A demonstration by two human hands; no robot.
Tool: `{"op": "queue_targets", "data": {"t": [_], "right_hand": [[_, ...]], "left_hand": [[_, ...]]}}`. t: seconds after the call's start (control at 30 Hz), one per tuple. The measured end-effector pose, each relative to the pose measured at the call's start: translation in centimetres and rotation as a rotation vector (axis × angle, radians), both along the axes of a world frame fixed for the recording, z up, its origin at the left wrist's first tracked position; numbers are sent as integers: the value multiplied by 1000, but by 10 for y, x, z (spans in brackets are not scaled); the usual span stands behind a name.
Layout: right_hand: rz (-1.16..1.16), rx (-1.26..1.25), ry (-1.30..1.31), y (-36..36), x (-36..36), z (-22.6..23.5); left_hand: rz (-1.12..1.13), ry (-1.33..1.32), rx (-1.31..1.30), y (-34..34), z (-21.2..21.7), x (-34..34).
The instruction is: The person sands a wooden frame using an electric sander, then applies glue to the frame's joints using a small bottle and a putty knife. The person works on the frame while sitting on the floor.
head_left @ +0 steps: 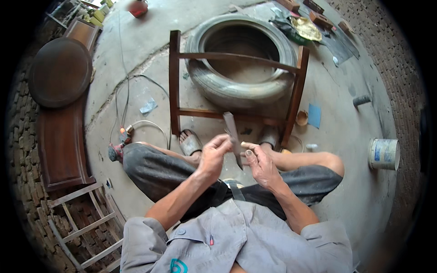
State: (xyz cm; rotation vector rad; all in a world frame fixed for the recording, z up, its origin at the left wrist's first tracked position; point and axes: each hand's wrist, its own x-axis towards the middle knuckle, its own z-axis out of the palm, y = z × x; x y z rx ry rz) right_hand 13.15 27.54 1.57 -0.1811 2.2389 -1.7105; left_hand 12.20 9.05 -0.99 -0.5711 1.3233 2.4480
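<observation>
In front of my lap, my left hand [212,156] pinches a narrow grey-brown strip [232,132] that looks like folded sandpaper. It stands tilted, its top end pointing away from me. My right hand [262,167] is curled at the strip's right edge, its fingertips on the lower part; the exact grip is partly hidden. Beyond my hands, a dark brown wooden frame [174,82] with two side posts and two crossbars leans against a large tyre [209,93]. My feet are by the frame's lower bar.
At left are a round dark wooden top [59,73], a long brown panel [61,141] and a slatted rack [88,225]. Cables [125,98] cross the floor. A white bucket [383,154], a blue sheet [314,115] and a small cup [302,118] lie right. Bricks [321,20] sit farther back.
</observation>
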Motion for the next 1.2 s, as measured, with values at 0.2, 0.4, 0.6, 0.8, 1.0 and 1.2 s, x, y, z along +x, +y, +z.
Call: {"op": "queue_targets", "data": {"t": [0.2, 0.4, 0.6, 0.8, 1.0, 1.2], "right_hand": [[102, -123, -17, -3, -27, 33], [161, -463, -466, 35, -72, 75], [311, 170, 93, 61, -118, 96], [151, 270, 321, 86, -161, 89], [-375, 287, 320, 154, -171, 1], [-541, 351, -63, 179, -72, -114]], "left_hand": [[-123, 176, -63, 12, 21, -15], [-524, 172, -5, 1, 71, -83], [-621, 159, 15, 17, 57, -142], [-744, 409, -190, 44, 35, -212], [-599, 1189, -1573, 9, -48, -354], [-1048, 717, -1592, -13, -89, -423]]}}
